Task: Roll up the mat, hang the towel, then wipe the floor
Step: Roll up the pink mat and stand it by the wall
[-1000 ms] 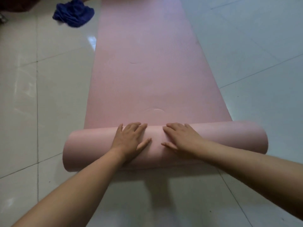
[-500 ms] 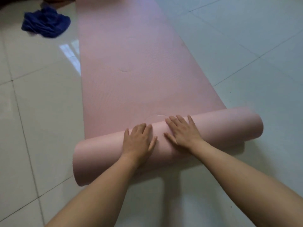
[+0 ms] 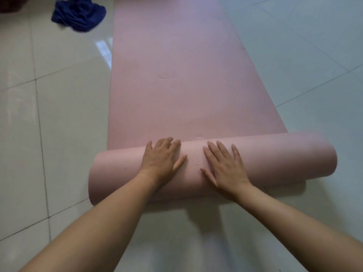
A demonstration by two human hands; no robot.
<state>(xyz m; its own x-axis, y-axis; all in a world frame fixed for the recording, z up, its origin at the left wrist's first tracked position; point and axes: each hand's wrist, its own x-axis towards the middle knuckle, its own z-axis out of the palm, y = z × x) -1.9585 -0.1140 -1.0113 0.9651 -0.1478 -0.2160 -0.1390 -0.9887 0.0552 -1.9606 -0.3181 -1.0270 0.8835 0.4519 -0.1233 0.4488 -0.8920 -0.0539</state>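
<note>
A long pink mat (image 3: 176,75) lies flat on the tiled floor and runs away from me out of the top of the view. Its near end is wound into a thick roll (image 3: 275,154) that lies crosswise in front of me. My left hand (image 3: 161,160) presses flat on top of the roll left of its middle, fingers straight. My right hand (image 3: 225,165) lies flat beside it, fingers spread, on the roll's middle. A crumpled dark blue towel (image 3: 78,13) sits on the floor at the far left, apart from the mat.
Glossy pale floor tiles (image 3: 49,124) with dark grout lines spread on both sides of the mat. A dark reddish object (image 3: 7,4) shows at the top left corner, beside the towel.
The roll has moved forward along the mat and grown a little thicker. Both hands stayed flat on it and shifted with it. The view swung left, then back.
</note>
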